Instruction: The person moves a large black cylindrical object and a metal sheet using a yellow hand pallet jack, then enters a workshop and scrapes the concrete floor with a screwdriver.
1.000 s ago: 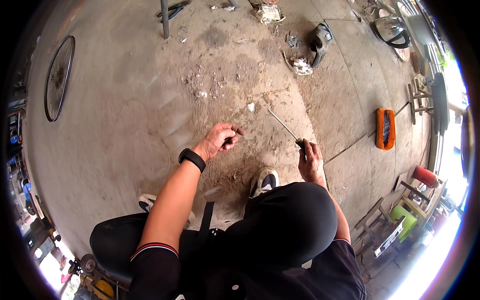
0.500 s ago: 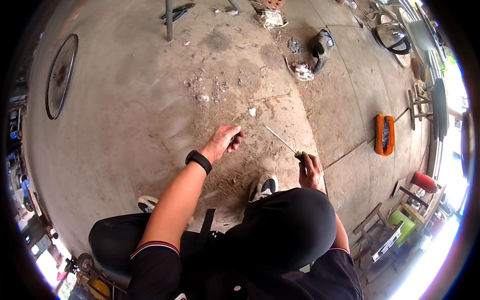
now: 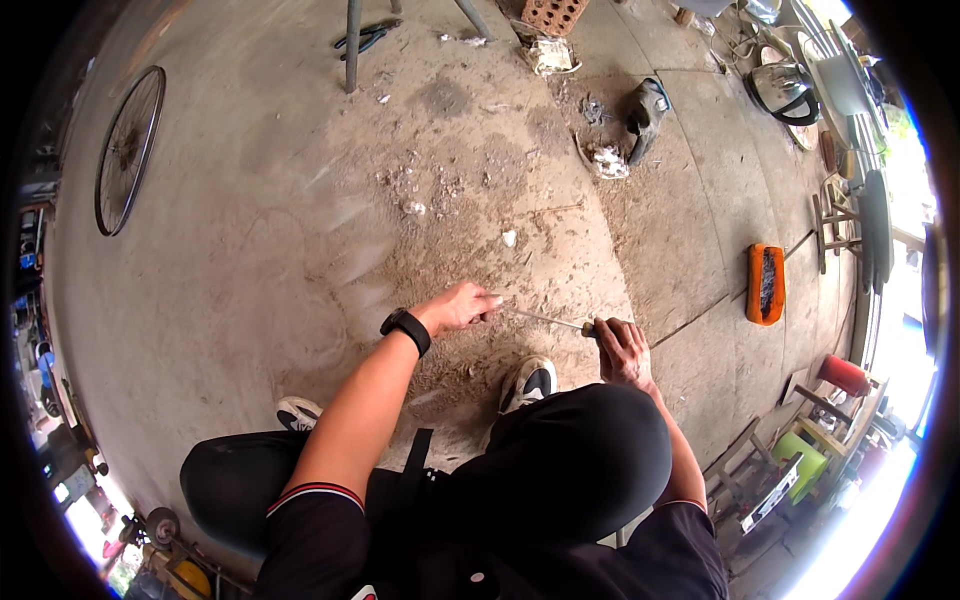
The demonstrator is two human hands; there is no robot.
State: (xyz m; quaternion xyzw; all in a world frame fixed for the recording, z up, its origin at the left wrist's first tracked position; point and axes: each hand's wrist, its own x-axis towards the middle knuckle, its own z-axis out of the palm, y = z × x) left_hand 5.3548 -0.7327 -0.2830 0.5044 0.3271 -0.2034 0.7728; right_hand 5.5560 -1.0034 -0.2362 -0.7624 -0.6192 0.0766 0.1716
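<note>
I squat on a dusty concrete floor point(image 3: 300, 250). My right hand point(image 3: 620, 350) grips the handle end of a thin metal tool point(image 3: 545, 318), which lies almost level and points left. My left hand point(image 3: 460, 308), with a black watch point(image 3: 406, 330) on its wrist, is pinched shut around the tool's tip. Whether a small part also sits between those fingers cannot be told. Both hands hover just above a patch of grit and debris, in front of my right shoe point(image 3: 530, 382).
My left shoe point(image 3: 298, 412) is at lower left. A bicycle wheel point(image 3: 128, 150) lies far left. A power tool point(image 3: 645, 115), a brick point(image 3: 553, 14) and a metal pole point(image 3: 352, 45) lie ahead. An orange block point(image 3: 766, 284), red cylinder point(image 3: 843, 375) and green stool point(image 3: 800, 455) sit at the right.
The thin tool has swung down from pointing up and left to nearly level. Its tip now meets my left hand, which was apart from it before.
</note>
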